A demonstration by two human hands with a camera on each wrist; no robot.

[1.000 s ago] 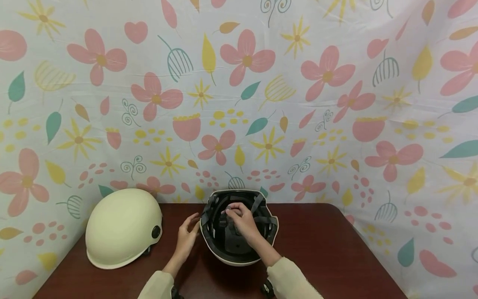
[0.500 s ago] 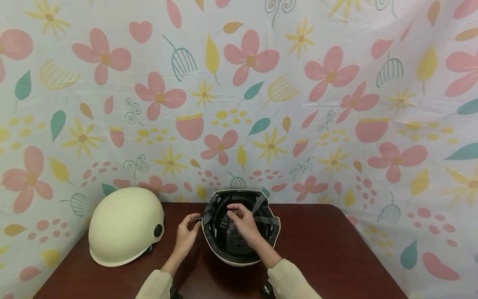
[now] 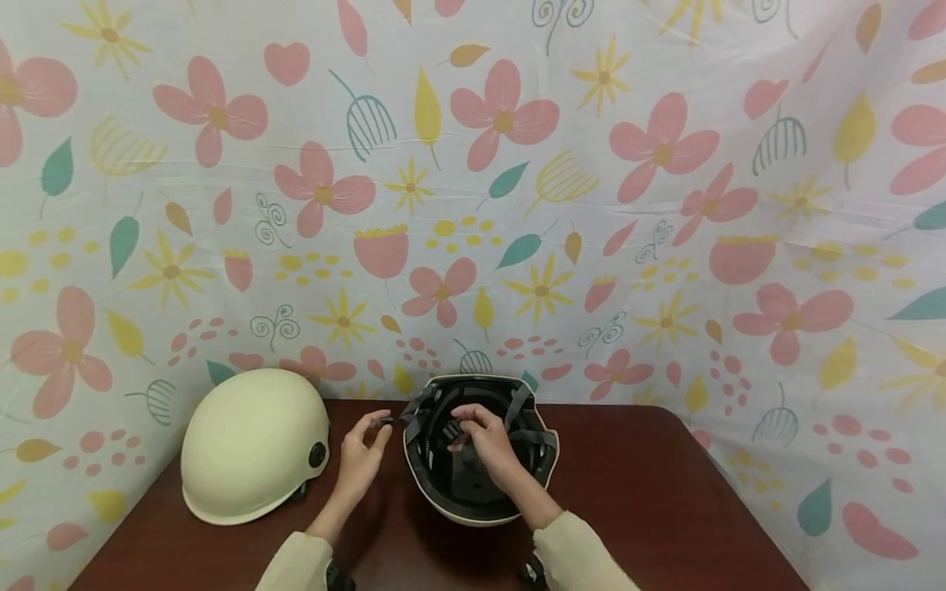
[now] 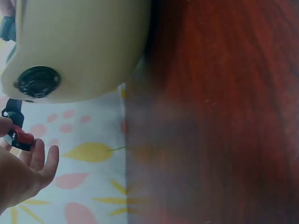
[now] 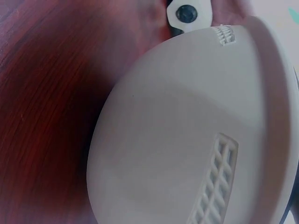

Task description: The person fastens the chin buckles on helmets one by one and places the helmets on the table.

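An upturned cream helmet [image 3: 480,515] with a black lining and grey straps rests on the table in front of me. Just left of its rim, my left hand [image 3: 360,455] pinches a strap end. The left wrist view shows it as a black and red buckle [image 4: 21,138] between thumb and fingers. My right hand [image 3: 489,443] is over the helmet's opening, fingers curled round a dark buckle piece [image 3: 452,428] on a strap. Its fingertips partly hide that piece. Only the pale shell [image 5: 168,116] with its vents fills most of the right wrist view.
A second cream helmet [image 3: 254,447] stands dome up on the left of the dark red table [image 3: 628,492], with a black round fitting [image 3: 318,454] on its side. A flower-printed cloth [image 3: 473,213] hangs close behind the table.
My left hand has drawn away from the helmet rim to the left, pulling the strap and buckle outward. The right hand stays above the opening, with its buckle piece shifting slightly.
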